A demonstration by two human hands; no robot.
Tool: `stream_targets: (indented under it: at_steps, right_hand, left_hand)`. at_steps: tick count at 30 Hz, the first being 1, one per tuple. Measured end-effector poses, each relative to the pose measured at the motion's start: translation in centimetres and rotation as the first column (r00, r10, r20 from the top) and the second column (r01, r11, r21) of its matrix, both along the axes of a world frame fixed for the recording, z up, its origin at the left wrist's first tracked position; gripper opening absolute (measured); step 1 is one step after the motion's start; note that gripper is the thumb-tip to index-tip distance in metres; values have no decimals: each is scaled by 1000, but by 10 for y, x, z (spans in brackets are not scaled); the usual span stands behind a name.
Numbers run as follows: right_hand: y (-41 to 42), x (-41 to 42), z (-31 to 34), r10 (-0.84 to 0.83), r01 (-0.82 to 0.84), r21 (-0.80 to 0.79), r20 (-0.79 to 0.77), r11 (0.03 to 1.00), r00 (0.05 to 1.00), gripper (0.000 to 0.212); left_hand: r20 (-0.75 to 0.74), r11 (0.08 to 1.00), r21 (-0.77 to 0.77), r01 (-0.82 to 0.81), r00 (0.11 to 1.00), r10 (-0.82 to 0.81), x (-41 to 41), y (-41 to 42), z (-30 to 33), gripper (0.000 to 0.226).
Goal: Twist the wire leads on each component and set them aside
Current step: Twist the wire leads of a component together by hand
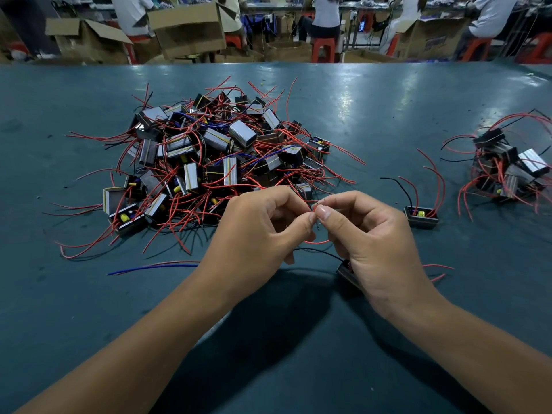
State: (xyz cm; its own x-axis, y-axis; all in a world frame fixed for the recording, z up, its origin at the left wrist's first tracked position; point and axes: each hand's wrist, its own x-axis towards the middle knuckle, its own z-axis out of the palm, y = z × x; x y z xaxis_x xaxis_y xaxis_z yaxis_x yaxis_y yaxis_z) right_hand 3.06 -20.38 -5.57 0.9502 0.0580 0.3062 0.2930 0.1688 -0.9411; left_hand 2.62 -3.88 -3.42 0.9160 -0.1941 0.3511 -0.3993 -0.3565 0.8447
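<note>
My left hand (263,228) and my right hand (370,234) meet fingertip to fingertip above the green table (388,100). Both pinch the thin wire leads (317,227) of one component. That small black box component (346,271) lies on the table under my right palm, mostly hidden, with red and black wires looping from it. A big pile of the same components (215,156), black and silver boxes with red leads, lies behind my hands. A smaller heap of components (507,168) sits at the right edge.
One single component (421,217) with upright red and black leads stands right of my right hand. A loose blue wire (152,267) lies left of my left wrist. Cardboard boxes (188,28), red stools and seated people fill the room beyond the table's far edge.
</note>
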Motion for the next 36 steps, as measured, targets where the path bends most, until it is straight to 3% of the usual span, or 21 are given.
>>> stream_targets:
  at_steps: [7,12,15,21,25,29,33,36]
  right_hand:
    - [3,0,1,-23,23,24,-4,999,1000,11]
    - [2,0,3,-48,50,-52,29,997,998,11]
    - [1,-3,5,-25,37,-132,95,991,995,10]
    - [1,-9,5,-34,80,-258,180,963,983,6]
    - [-2,-9,5,-31,134,-351,284,927,958,8]
    - [-1,-11,5,-26,206,-432,387,878,922,5]
    - [-1,-10,6,-34,243,-442,429,863,903,31]
    - [-2,-10,6,-17,224,-457,415,861,910,32]
  left_hand:
    - [-9,1000,-4,16,1000,-16,1,-1,-2,8]
    - [12,1000,-5,27,1000,-27,3,6,10,7]
    - [140,996,72,-49,989,38,3,9,17,10]
    - [296,942,323,-90,955,-10,1,7,27,16]
    - [274,898,432,-81,961,-45,-1,6,31,20]
    - [181,905,424,-34,982,-48,-3,7,32,22]
    - [151,903,429,30,983,-104,-3,10,33,22]
    - [166,870,489,66,972,-167,-1,12,31,22]
